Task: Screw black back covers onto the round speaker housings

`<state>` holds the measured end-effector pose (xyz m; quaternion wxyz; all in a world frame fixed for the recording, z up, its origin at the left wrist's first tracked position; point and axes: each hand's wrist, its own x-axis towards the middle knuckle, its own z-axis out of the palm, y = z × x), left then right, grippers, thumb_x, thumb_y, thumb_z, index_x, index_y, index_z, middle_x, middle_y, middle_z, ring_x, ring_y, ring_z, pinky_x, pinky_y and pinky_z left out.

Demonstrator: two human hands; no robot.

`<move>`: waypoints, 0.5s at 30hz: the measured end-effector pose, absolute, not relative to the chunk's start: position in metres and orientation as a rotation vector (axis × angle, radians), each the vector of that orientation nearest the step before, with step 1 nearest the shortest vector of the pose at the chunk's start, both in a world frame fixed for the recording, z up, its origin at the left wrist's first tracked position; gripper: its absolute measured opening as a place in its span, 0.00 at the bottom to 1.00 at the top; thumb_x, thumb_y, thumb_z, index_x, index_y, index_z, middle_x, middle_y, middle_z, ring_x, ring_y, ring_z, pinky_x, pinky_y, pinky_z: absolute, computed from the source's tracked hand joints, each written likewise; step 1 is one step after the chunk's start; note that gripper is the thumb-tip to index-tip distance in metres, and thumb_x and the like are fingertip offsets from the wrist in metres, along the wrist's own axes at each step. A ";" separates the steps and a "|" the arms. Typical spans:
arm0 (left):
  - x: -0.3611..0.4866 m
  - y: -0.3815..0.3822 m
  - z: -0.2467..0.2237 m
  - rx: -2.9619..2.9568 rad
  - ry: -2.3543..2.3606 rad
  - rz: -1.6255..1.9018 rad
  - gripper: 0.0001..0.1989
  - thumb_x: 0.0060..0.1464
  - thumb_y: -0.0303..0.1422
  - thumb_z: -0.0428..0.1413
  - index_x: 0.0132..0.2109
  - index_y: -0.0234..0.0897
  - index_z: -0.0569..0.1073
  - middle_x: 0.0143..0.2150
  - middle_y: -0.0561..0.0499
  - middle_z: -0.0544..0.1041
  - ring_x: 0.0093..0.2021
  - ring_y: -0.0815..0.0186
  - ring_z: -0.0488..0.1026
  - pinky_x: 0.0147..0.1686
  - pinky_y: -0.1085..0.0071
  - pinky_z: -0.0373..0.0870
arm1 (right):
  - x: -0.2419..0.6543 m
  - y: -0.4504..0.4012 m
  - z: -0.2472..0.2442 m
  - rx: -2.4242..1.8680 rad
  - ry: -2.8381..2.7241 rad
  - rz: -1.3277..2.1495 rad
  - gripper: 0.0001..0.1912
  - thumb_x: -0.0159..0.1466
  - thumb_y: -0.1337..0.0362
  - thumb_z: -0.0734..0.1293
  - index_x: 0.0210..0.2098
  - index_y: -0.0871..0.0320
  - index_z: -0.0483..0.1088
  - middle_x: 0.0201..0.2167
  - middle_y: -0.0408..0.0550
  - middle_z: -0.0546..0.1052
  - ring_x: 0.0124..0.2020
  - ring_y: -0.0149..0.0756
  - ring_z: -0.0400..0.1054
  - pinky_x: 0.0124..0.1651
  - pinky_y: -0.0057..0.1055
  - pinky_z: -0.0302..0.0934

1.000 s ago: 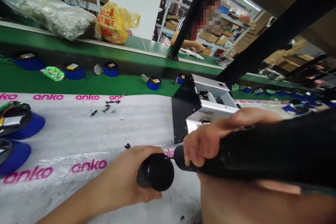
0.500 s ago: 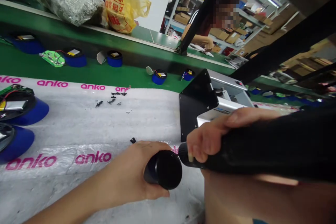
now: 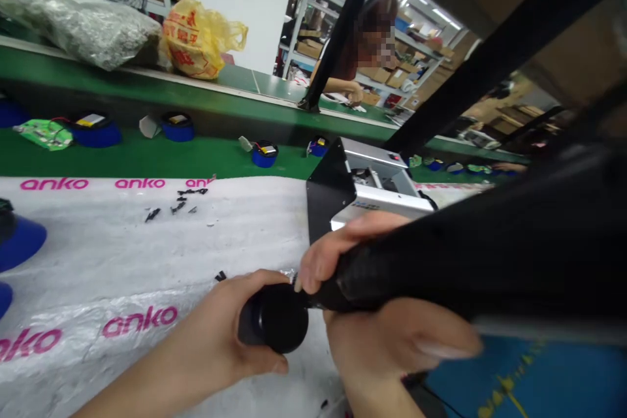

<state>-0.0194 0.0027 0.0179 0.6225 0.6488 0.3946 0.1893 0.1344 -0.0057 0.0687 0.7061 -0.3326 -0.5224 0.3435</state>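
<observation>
My left hand (image 3: 220,326) is wrapped round a dark cylindrical housing (image 3: 284,319), its round black end turned towards me. My right hand (image 3: 382,333) grips a long black electric screwdriver (image 3: 431,261) that stretches in from the right edge. The screwdriver's nose points left at the housing's side, close to my left fingertips. Whether its bit touches a screw is too dark to tell. Beneath both hands lies white foam sheeting (image 3: 235,235) with pink "anko" lettering.
Black scraps (image 3: 179,206) lie on the sheet. Blue round units (image 3: 98,130) with batteries and circuit boards stand on the green belt (image 3: 210,160). A black-and-silver machine (image 3: 328,192) stands behind my right hand. Across the bench, beyond a yellow bag (image 3: 196,39), a person's hand (image 3: 350,88) is at work.
The view has swung right, shifting the bench things left. My right hand and the screwdriver have turned, and more of the palm and thumb shows. The left hand keeps its hold on the housing.
</observation>
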 end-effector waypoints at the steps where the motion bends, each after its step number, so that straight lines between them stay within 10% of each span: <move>1: -0.019 0.003 0.015 1.507 0.922 0.432 0.30 0.40 0.32 0.72 0.52 0.47 0.75 0.48 0.54 0.80 0.48 0.53 0.76 0.50 0.59 0.70 | 0.136 -0.005 0.070 -0.749 -1.116 0.764 0.26 0.56 0.35 0.69 0.40 0.49 0.72 0.19 0.39 0.73 0.14 0.36 0.66 0.15 0.34 0.63; 9: -0.028 0.005 -0.002 1.570 0.901 0.453 0.33 0.45 0.34 0.69 0.59 0.57 0.72 0.60 0.51 0.73 0.62 0.47 0.67 0.64 0.48 0.61 | 0.197 0.010 0.105 -0.885 -0.917 -0.078 0.21 0.61 0.45 0.67 0.36 0.58 0.66 0.15 0.36 0.68 0.11 0.31 0.59 0.12 0.30 0.55; 15: -0.036 0.000 -0.006 1.512 0.820 0.409 0.38 0.54 0.45 0.64 0.68 0.64 0.58 0.71 0.54 0.62 0.71 0.48 0.57 0.64 0.50 0.62 | 0.212 0.013 0.096 -1.043 -0.950 0.129 0.28 0.59 0.38 0.68 0.39 0.57 0.66 0.15 0.37 0.68 0.13 0.31 0.60 0.13 0.28 0.55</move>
